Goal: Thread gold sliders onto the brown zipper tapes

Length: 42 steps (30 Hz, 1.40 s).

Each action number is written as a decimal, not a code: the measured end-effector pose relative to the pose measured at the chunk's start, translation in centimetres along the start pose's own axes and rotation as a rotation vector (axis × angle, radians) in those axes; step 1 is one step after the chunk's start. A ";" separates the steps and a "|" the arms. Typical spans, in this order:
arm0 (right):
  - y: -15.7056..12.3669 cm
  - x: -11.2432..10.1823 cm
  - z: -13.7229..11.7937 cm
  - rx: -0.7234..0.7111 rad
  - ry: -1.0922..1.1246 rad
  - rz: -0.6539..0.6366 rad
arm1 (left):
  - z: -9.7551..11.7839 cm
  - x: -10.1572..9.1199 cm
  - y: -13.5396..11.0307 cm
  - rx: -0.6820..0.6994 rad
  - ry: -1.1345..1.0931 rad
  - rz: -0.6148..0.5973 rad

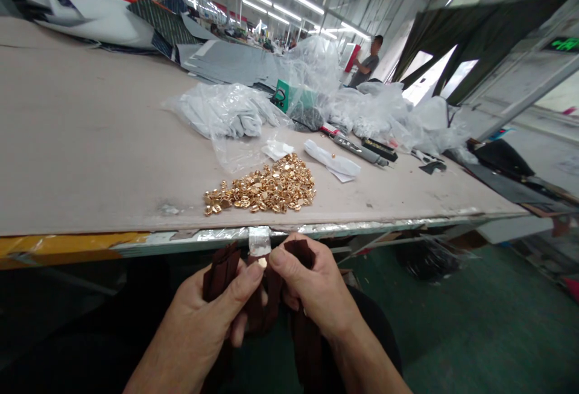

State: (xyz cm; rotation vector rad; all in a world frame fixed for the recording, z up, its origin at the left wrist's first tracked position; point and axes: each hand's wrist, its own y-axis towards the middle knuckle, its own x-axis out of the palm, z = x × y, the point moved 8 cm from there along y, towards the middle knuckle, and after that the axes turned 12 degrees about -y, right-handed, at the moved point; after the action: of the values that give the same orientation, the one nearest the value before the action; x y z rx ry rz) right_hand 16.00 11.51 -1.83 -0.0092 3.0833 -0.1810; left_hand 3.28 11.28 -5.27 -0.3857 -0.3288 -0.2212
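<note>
Both hands meet below the table's front edge. My left hand (215, 306) is closed round a bunch of dark brown zipper tape (221, 270). My right hand (312, 288) is closed on more of the same tape. Between the two thumbs and forefingers sits a small gold slider (261, 263), pinched from both sides. On the table just above lies a heap of gold zipper sliders (265, 189), apart from both hands.
The pale table (90, 140) carries clear plastic bags (226, 113), a folded white packet (332, 162), a grey hand tool (362, 151), a green box (284, 95) and stacked grey fabric pieces (230, 62). A person (366, 62) stands far behind. Green floor (474, 321) lies to the right.
</note>
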 end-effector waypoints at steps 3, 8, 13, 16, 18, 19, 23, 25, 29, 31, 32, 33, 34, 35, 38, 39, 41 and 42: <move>-0.1 0.1 -1.5 -0.074 -0.158 0.034 | 0.0 -0.6 0.0 0.043 0.093 0.025; -0.5 0.3 -3.9 -0.236 -0.572 0.191 | -0.4 -0.7 0.2 0.036 0.098 0.036; 0.9 1.0 -7.3 -0.431 -1.023 0.403 | -0.1 -0.1 0.1 0.027 -0.058 0.052; 2.5 0.6 -8.7 -0.455 -0.983 0.449 | 0.0 0.1 0.1 -0.015 -0.185 0.105; 3.3 0.5 -8.7 -0.435 -0.831 0.385 | 0.1 0.4 0.1 -0.052 -0.238 0.121; 3.5 0.6 -8.4 -0.413 -0.734 0.321 | 0.1 0.6 0.1 -0.061 -0.261 0.115; 2.8 2.0 -6.4 -0.275 -0.451 0.059 | -0.1 1.4 -0.4 -0.038 -0.285 0.056; 2.0 2.1 -5.9 -0.230 -0.477 0.025 | -0.6 1.8 -0.8 -0.046 -0.258 0.020; 1.4 1.5 -6.9 -0.232 -0.715 0.102 | -1.4 1.7 -1.2 -0.058 -0.271 -0.005; 1.8 1.9 -8.1 -0.292 -0.870 0.134 | -1.2 1.0 -1.1 -0.050 -0.296 0.030; 2.1 2.5 -8.6 -0.332 -0.947 0.129 | -1.0 0.6 -1.1 -0.051 -0.311 0.053; 2.4 3.3 -9.0 -0.372 -1.022 0.110 | -0.8 0.2 -1.0 -0.049 -0.326 0.074; 2.8 4.2 -9.3 -0.410 -1.097 0.085 | -0.6 -0.1 -1.0 -0.043 -0.340 0.089; 3.2 5.0 -9.4 -0.443 -1.169 0.062 | -0.5 -0.3 -0.9 -0.040 -0.347 0.098; 4.4 7.0 -9.4 -0.493 -1.352 0.037 | -0.4 -0.7 -0.9 -0.059 -0.341 0.125; 4.8 7.3 -9.4 -0.495 -1.393 0.037 | -0.5 -0.8 -0.9 -0.066 -0.340 0.128; 5.4 7.6 -9.2 -0.487 -1.429 0.030 | -0.5 -0.8 -0.9 -0.074 -0.342 0.120; 5.6 7.7 -9.2 -0.483 -1.433 0.024 | -0.4 -0.8 -0.8 -0.073 -0.349 0.113</move>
State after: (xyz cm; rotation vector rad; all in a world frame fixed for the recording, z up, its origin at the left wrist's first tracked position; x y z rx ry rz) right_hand 7.86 18.03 6.20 -0.0793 1.6278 0.4026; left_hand 2.41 10.53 -5.62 -0.5149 -0.6412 -0.0540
